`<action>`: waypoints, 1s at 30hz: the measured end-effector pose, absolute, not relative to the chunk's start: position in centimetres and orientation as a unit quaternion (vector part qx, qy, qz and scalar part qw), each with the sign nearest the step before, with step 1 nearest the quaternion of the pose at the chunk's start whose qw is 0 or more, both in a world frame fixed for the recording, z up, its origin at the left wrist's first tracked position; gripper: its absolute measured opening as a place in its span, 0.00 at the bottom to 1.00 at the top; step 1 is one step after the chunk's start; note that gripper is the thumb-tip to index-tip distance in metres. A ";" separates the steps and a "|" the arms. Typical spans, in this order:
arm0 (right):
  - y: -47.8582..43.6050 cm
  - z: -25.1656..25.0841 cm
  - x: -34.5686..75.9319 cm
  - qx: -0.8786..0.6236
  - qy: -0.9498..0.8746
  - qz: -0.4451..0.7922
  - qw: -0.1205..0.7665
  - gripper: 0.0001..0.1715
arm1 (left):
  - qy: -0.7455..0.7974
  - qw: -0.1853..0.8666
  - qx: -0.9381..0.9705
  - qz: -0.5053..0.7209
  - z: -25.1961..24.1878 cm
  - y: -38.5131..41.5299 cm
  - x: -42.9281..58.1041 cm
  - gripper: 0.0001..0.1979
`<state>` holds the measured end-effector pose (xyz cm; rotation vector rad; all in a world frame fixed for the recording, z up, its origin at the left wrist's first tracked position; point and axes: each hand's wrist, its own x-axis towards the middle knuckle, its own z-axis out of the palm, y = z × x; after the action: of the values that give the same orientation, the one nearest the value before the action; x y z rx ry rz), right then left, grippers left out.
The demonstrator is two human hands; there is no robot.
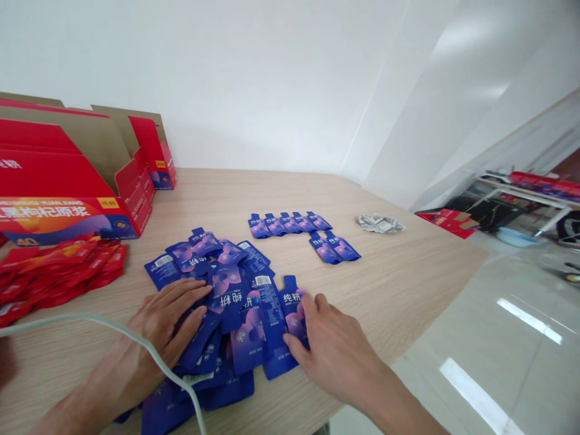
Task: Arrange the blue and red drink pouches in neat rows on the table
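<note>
A heap of blue-purple spouted drink pouches [226,290] lies on the table in front of me, some face up and others with the barcode side showing. My left hand [174,311] rests on the heap's left side, fingers stretched out and thumb apart. At the heap's right edge, my right hand [328,338] has thumb and fingers on the edges of one blue pouch [294,308], whose spout points away from me. Farther back are a row of several overlapping blue pouches [287,225] and a pair of blue pouches [334,248] nearer me.
Red cartons [67,181] stand open at the left, with red pouches [58,272] piled before them. A white cable [149,347] crosses over my left forearm. Crumpled printed paper [379,223] lies at the right. The table [408,278] ends at the right above a shiny floor.
</note>
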<state>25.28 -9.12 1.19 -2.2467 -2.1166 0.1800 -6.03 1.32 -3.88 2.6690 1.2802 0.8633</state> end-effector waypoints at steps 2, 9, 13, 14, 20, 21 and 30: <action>-8.9 1.5 26.5 -0.730 -0.680 0.065 0.027 0.25 | 0.422 0.031 0.863 0.276 -4.0 1.4 -6.1 0.25; -8.4 1.1 27.8 -0.746 -0.663 0.047 0.052 0.31 | 0.421 0.041 0.864 0.274 -4.3 1.5 -6.3 0.25; -7.5 1.3 27.7 -0.745 -0.663 0.037 0.060 0.28 | 0.420 0.034 0.863 0.278 -4.3 1.5 -6.2 0.26; -7.0 1.5 27.9 -0.744 -0.664 0.035 0.066 0.28 | 0.421 0.031 0.863 0.278 -4.3 1.4 -6.1 0.26; -1.5 3.4 30.3 -0.785 -0.613 -0.028 0.084 0.18 | 0.419 0.020 0.865 0.276 -3.7 1.1 -6.0 0.27; -0.3 3.6 30.7 -0.793 -0.602 -0.039 0.078 0.18 | 0.418 0.017 0.865 0.276 -3.6 1.1 -6.0 0.28; 4.0 2.1 31.8 -0.813 -0.578 -0.064 0.030 0.25 | 0.427 0.004 0.864 0.266 -3.7 0.8 -6.1 0.27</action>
<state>31.75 4.03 2.14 -2.5057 -1.7833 -0.1962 -6.05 0.80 -3.66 2.7094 1.3382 0.8328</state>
